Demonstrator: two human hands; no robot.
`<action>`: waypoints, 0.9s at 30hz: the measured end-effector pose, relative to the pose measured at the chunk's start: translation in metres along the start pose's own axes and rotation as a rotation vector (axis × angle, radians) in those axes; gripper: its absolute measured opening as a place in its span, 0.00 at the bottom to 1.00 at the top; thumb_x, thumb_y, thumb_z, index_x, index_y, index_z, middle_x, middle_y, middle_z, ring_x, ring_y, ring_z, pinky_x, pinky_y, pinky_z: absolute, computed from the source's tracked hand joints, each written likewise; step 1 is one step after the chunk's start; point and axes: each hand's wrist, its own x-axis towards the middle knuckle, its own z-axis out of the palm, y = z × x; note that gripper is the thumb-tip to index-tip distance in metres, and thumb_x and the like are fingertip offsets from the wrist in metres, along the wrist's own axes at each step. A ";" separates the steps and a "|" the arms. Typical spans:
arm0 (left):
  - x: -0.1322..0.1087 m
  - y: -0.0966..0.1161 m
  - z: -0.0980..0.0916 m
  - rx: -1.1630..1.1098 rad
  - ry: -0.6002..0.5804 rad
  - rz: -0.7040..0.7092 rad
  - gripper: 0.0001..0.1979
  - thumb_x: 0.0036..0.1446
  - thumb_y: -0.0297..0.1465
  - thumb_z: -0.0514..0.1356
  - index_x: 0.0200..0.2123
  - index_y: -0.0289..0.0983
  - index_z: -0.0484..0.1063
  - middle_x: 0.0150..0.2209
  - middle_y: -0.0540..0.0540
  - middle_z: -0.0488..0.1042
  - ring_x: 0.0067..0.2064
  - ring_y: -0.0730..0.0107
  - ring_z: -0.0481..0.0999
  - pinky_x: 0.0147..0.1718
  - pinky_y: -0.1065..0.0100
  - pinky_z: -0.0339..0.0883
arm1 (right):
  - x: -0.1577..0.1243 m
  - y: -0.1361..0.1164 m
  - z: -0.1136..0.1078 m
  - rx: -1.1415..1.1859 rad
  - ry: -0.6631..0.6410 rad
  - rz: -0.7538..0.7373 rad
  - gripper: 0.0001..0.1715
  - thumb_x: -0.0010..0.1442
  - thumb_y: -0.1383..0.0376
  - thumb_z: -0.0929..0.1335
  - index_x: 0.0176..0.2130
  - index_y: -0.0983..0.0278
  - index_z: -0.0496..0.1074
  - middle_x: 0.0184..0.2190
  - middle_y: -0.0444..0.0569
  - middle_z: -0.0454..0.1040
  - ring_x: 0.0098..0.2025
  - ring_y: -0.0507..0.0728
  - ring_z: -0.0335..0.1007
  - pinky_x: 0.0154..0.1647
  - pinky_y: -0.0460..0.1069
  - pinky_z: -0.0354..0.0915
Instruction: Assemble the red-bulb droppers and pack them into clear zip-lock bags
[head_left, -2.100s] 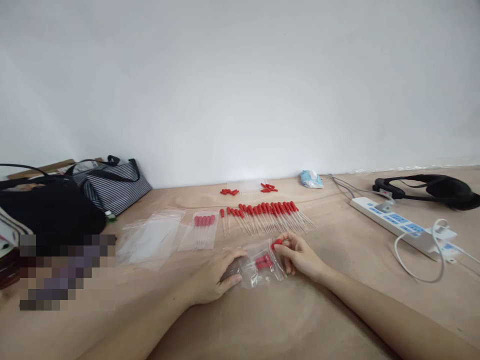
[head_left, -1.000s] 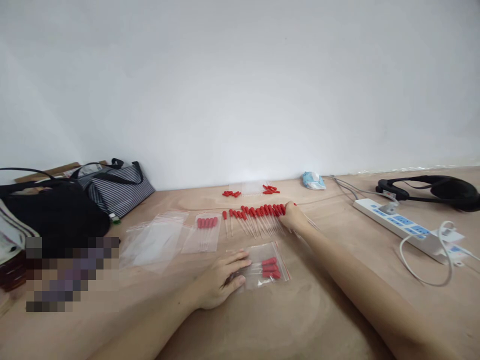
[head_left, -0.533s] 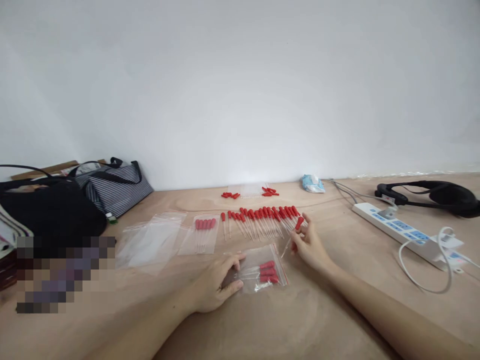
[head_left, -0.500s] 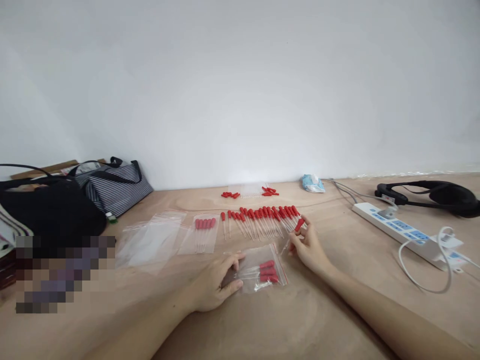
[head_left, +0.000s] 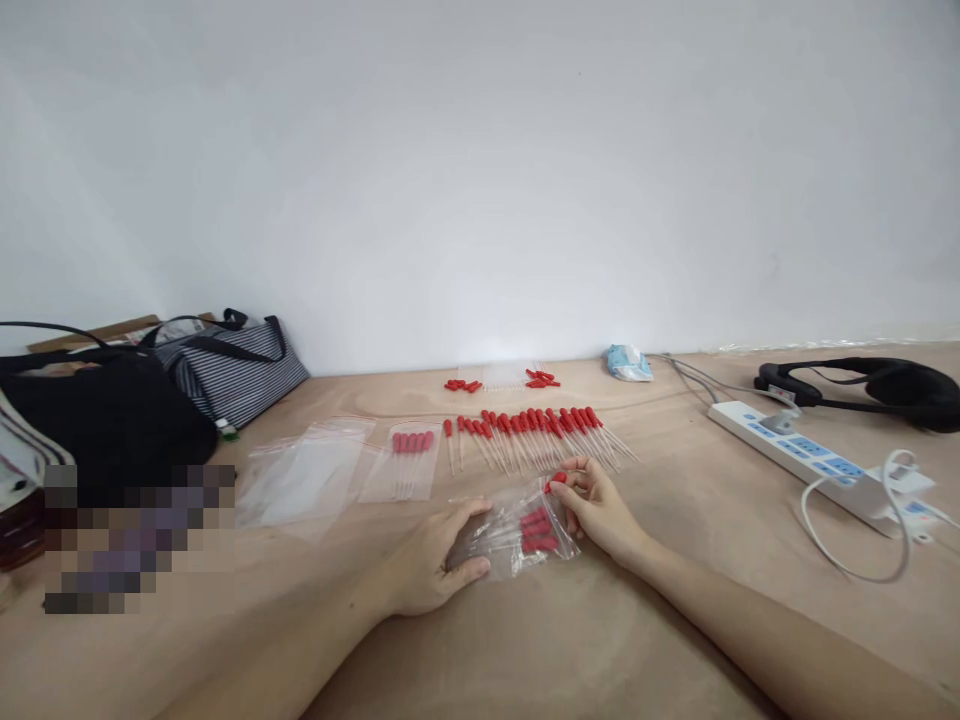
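Note:
A clear zip-lock bag [head_left: 501,548] with several red-bulbed droppers [head_left: 538,530] inside lies before me. My left hand [head_left: 439,555] grips the bag's left end, thumb and fingers around its edge. My right hand [head_left: 600,510] pinches another dropper [head_left: 556,482] by its red bulb at the bag's open right end. The tube of that dropper is hard to make out behind the plastic. Just beyond, a row of loose droppers [head_left: 536,424] lies with bulbs pointing away from me. To the left rests a filled bag [head_left: 412,470] of droppers.
Flat clear bags [head_left: 307,480] lie at the left. Near the wall are small red bulbs [head_left: 463,386] and a blue-white packet [head_left: 628,363]. A power strip [head_left: 810,460] with cables and a black headset [head_left: 862,390] occupy the right. Bags [head_left: 232,370] stand far left.
My right hand has moved left and nearer with the dropper, from the end of the row to the bag's open end. The bag's plastic has bulged up slightly; my left hand stays there.

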 end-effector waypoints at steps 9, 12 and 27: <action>0.000 0.001 0.001 0.003 0.004 0.018 0.24 0.55 0.35 0.53 0.55 0.41 0.52 0.55 0.44 0.60 0.53 0.60 0.62 0.51 0.58 0.57 | -0.001 0.003 -0.003 -0.467 -0.194 -0.339 0.10 0.52 0.61 0.65 0.23 0.64 0.69 0.31 0.48 0.68 0.34 0.53 0.66 0.36 0.48 0.63; 0.000 0.001 0.001 -0.006 0.020 0.016 0.23 0.55 0.35 0.54 0.53 0.41 0.54 0.54 0.44 0.62 0.53 0.60 0.62 0.51 0.58 0.57 | 0.010 -0.001 -0.012 -0.542 -0.232 -0.374 0.13 0.54 0.63 0.62 0.23 0.64 0.71 0.31 0.48 0.70 0.36 0.54 0.66 0.39 0.49 0.62; 0.001 -0.004 0.003 -0.025 0.075 0.044 0.10 0.52 0.36 0.56 0.36 0.38 0.61 0.55 0.39 0.60 0.57 0.57 0.58 0.49 0.58 0.57 | 0.099 -0.020 -0.012 -1.131 0.264 -0.056 0.17 0.51 0.70 0.61 0.43 0.68 0.62 0.35 0.60 0.71 0.40 0.63 0.67 0.34 0.51 0.59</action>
